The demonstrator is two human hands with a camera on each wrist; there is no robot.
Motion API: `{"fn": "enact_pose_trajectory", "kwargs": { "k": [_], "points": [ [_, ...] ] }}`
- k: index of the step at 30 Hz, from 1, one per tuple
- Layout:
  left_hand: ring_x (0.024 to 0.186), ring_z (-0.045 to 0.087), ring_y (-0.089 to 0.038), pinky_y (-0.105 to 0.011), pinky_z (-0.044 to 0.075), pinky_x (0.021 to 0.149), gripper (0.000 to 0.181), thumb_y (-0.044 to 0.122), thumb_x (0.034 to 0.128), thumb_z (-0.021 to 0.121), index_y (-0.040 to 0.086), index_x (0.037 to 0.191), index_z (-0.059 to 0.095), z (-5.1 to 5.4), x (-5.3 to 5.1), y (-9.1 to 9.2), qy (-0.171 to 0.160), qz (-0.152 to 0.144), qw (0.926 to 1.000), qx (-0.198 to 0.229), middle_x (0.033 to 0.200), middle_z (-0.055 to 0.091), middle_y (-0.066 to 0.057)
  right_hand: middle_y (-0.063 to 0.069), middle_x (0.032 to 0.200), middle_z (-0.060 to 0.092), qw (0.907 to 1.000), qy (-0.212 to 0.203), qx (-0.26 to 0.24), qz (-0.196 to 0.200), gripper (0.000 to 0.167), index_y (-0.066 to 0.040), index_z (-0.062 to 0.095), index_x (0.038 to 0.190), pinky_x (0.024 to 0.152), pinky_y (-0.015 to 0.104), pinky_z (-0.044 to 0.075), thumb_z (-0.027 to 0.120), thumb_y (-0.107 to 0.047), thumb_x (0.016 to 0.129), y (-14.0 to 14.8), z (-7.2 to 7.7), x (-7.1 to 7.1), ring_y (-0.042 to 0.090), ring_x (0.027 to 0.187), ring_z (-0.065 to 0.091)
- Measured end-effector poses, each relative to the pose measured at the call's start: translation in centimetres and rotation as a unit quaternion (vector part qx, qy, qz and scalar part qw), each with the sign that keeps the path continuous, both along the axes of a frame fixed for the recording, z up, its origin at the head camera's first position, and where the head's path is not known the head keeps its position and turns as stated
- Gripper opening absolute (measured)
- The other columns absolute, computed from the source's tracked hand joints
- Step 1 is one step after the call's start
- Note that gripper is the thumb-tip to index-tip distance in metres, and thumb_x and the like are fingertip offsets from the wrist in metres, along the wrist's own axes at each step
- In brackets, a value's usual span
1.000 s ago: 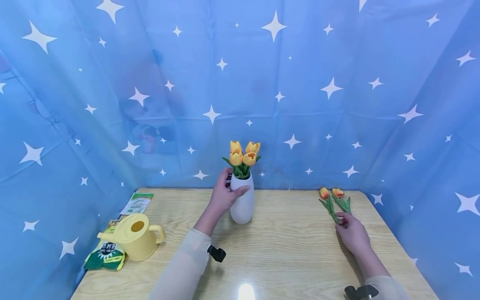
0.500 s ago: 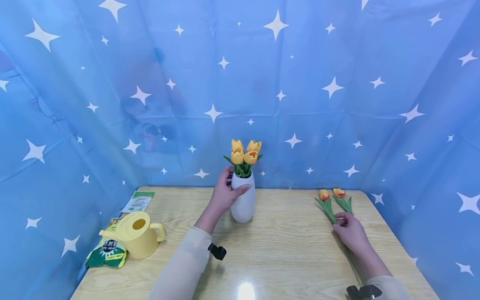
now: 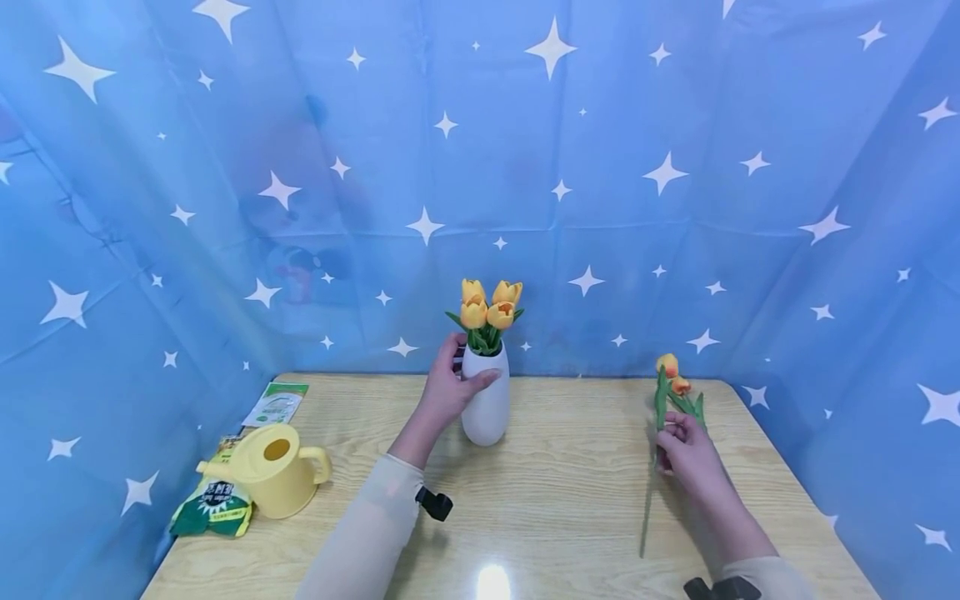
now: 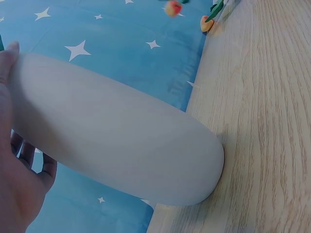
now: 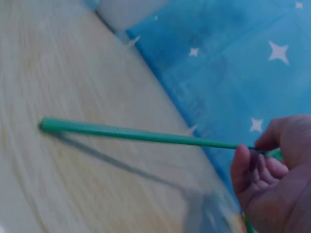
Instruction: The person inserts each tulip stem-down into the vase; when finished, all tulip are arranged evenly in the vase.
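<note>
A white vase (image 3: 485,404) with several yellow tulips (image 3: 489,314) stands near the table's back edge. My left hand (image 3: 447,390) grips its upper side; in the left wrist view the fingers and thumb are round the vase (image 4: 116,126). On the right, my right hand (image 3: 692,450) pinches the stem of an orange-yellow tulip (image 3: 667,365), whose bloom is raised. The long green stem (image 5: 136,135) slants down from the fingers in the right wrist view. A second tulip (image 3: 680,386) lies just behind the right hand.
At the table's left stands a yellow watering can (image 3: 279,483). A green and yellow bag (image 3: 213,508) lies beside it, and a white and green packet (image 3: 275,406) lies behind. A blue curtain with white stars surrounds the table's back and sides.
The tulip in my right hand has been lifted from lying on the table and tilted more upright, its bloom now in front of the curtain. My left hand and the vase have stayed in place.
</note>
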State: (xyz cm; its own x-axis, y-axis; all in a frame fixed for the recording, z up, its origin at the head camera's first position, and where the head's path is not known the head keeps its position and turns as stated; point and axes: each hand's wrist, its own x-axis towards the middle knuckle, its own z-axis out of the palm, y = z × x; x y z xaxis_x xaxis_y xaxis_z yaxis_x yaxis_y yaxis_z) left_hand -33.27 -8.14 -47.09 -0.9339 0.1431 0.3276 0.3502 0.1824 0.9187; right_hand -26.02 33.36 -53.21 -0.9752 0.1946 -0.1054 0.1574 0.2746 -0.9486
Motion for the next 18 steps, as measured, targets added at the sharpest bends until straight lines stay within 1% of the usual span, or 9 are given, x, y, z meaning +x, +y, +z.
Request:
{"fn": "enact_pose_trajectory", "kwargs": {
  "k": [3, 6, 10, 13, 18],
  "points": [
    [0.123, 0.063, -0.037, -0.060, 0.055, 0.102, 0.075, 0.050, 0.0908, 0.092, 0.018, 0.145, 0.053, 0.0, 0.0, 0.0, 0.004, 0.002, 1.0000, -0.002, 0.138, 0.061, -0.010, 0.001, 0.102, 0.060, 0.9988, 0.020, -0.042, -0.017, 0.046, 0.006, 0.039, 0.151, 0.068, 0.029, 0.061, 0.051, -0.001, 0.108, -0.8, 0.8, 0.2, 0.012, 0.078, 0.061],
    [0.122, 0.063, -0.035, -0.060, 0.055, 0.103, 0.072, 0.048, 0.0910, 0.092, 0.018, 0.144, 0.053, 0.0, -0.1, 0.0, 0.005, 0.004, 1.0000, -0.005, 0.138, 0.062, -0.009, -0.004, 0.095, 0.064, 0.9955, 0.034, -0.082, -0.032, 0.035, 0.000, 0.046, 0.145, 0.072, 0.029, 0.063, 0.052, -0.003, 0.111, -1.6, 1.6, 0.5, 0.011, 0.081, 0.068],
    [0.121, 0.064, -0.034, -0.060, 0.055, 0.102, 0.071, 0.047, 0.0910, 0.092, 0.018, 0.143, 0.054, -0.1, -0.2, 0.1, 0.005, 0.001, 1.0000, -0.007, 0.138, 0.062, -0.009, -0.010, 0.093, 0.069, 0.9901, 0.049, -0.122, -0.049, 0.026, -0.005, 0.051, 0.139, 0.076, 0.029, 0.065, 0.056, -0.008, 0.114, -2.3, 2.4, 0.8, 0.008, 0.086, 0.074],
    [0.121, 0.064, -0.034, -0.060, 0.056, 0.102, 0.071, 0.047, 0.0909, 0.092, 0.018, 0.143, 0.054, -0.1, -0.1, 0.1, 0.005, 0.002, 1.0000, -0.006, 0.138, 0.062, -0.009, -0.011, 0.094, 0.073, 0.9863, 0.069, -0.140, -0.055, 0.025, -0.006, 0.053, 0.137, 0.077, 0.029, 0.065, 0.060, -0.010, 0.114, -2.8, 3.0, 0.8, 0.006, 0.088, 0.075],
    [0.121, 0.065, -0.034, -0.060, 0.056, 0.102, 0.069, 0.044, 0.0912, 0.092, 0.018, 0.142, 0.054, 0.0, 0.0, 0.1, 0.007, 0.004, 1.0000, -0.003, 0.138, 0.062, -0.009, -0.008, 0.097, 0.078, 0.9767, 0.116, -0.172, -0.055, 0.021, -0.005, 0.055, 0.132, 0.076, 0.027, 0.065, 0.064, -0.009, 0.113, -3.9, 4.0, 0.9, 0.005, 0.088, 0.078]
  ]
}}
